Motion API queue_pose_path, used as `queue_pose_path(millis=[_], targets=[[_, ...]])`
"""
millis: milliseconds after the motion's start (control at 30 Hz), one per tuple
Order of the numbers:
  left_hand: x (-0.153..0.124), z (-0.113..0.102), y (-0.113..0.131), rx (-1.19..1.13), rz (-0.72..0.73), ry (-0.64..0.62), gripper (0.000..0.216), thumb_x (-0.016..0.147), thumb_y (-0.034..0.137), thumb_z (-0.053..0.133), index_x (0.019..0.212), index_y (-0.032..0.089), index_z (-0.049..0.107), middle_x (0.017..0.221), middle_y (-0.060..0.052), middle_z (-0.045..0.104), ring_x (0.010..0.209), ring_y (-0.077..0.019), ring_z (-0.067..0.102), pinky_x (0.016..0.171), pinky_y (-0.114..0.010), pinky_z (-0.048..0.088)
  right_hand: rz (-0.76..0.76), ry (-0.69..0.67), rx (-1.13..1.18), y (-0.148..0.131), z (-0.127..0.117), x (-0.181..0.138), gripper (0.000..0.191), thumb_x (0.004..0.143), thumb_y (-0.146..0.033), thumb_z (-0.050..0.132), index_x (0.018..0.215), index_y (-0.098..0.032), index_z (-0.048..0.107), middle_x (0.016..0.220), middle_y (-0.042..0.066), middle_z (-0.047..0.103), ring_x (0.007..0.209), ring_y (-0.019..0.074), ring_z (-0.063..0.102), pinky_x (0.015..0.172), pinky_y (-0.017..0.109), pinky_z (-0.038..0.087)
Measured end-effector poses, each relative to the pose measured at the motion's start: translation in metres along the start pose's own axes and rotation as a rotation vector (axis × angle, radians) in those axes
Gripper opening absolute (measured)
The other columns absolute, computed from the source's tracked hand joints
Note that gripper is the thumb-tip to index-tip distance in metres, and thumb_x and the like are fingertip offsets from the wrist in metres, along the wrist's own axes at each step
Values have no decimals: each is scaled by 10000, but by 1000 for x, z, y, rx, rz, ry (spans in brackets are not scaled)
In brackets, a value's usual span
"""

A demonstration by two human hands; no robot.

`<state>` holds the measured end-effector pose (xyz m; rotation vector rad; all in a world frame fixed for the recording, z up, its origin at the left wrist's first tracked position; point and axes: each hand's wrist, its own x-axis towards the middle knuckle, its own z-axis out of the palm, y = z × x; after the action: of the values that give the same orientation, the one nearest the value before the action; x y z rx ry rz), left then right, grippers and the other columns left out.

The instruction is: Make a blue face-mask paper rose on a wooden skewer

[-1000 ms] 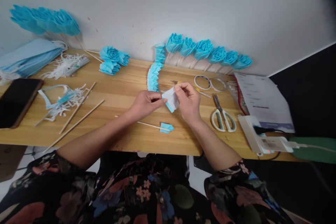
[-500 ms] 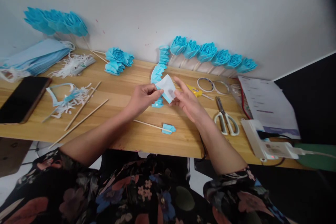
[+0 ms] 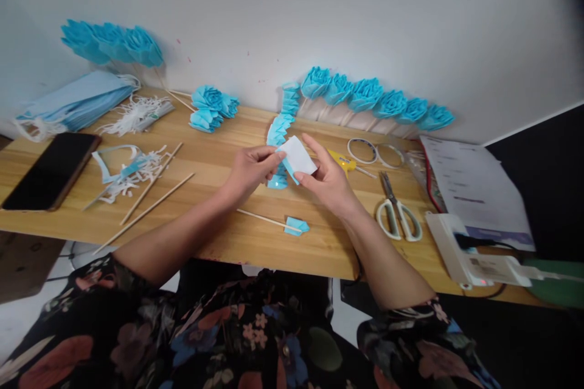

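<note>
My left hand (image 3: 250, 170) and my right hand (image 3: 327, 179) together hold a small folded piece of white and blue mask fabric (image 3: 297, 157) above the wooden table (image 3: 214, 228). The left fingers pinch its left edge. The right thumb and fingers grip its right side. Just below the hands lies a thin wooden stick with a small blue folded bud (image 3: 295, 226) on its tip. A curved row of folded blue pieces (image 3: 279, 127) lies behind the hands.
Blue fabric roses (image 3: 378, 99) lean on the wall. White-handled scissors (image 3: 396, 209), tape rings (image 3: 362, 150), a yellow tool (image 3: 343, 162), papers (image 3: 469, 185) and a white power strip (image 3: 469, 255) lie right. A phone (image 3: 52, 170), loose sticks (image 3: 150, 197), mask scraps (image 3: 125, 167) and stacked blue masks (image 3: 75, 103) lie left.
The fabric piece has been turned and opened flatter, white side up. My right hand shifted from pinching on top to holding it from underneath. The view drifted slightly.
</note>
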<state>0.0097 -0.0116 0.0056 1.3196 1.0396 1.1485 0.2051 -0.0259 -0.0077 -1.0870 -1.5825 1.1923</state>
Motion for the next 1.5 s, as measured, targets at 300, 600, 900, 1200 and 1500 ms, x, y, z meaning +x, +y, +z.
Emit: queue_pose_path(millis=[300,600,900,1200,1500], targets=[[4,4,-6,-327,-299,-172,430,801,560,742,764,150,619,641,-7,598,517,-94,543,470,-215,411,-69,137,-84,2,-5,1,750,837,-322,746,1518,-349,432,984,14,725,821,220,671,700,383,585],[0,4,-6,-252,-286,-191,334,800,346,779,595,141,614,553,4,561,496,-66,501,478,-189,376,-45,89,-77,1,-2,-1,667,859,-370,724,1486,-332,499,860,-6,708,743,190,637,709,368,568],[3,1,2,-377,-372,-140,327,864,270,716,597,142,576,555,9,548,453,-60,483,446,-191,356,-443,158,-592,-7,-20,1,649,870,-211,658,1480,-343,481,1444,68,614,1329,306,553,1082,561,494],[-2,6,1,-432,-414,-236,302,806,307,777,637,132,597,564,17,566,462,-59,498,434,-178,350,-811,113,-793,3,-17,5,384,909,-164,653,1234,-364,613,1371,16,657,1309,288,577,1079,581,477],[-3,10,-2,-455,-422,-234,267,864,223,714,659,149,559,548,22,583,444,-65,514,436,-174,364,-833,135,-784,5,-16,6,218,901,-150,692,945,-360,733,1232,-24,713,1192,256,610,1019,512,512]])
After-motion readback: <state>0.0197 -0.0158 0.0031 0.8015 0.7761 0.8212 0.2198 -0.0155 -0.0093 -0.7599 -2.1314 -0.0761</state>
